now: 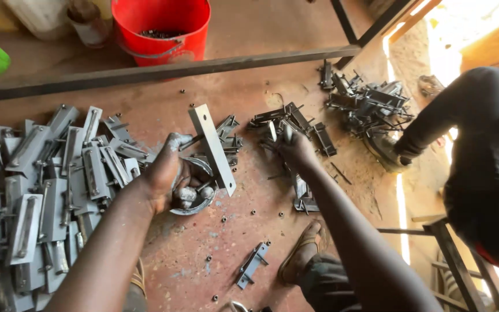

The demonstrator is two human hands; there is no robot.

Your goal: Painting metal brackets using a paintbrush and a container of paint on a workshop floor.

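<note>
Head view: left hand [166, 173] gripping metal plate [212, 148]

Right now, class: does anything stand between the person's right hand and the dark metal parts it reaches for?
Nothing visible does: the right hand already rests on the pile of dark metal parts. The left hand holds a flat metal plate, apart.

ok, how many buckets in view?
1: a red bucket at the top of the frame, behind the long metal bar, partly cut off. Others may sit out of frame.
</note>
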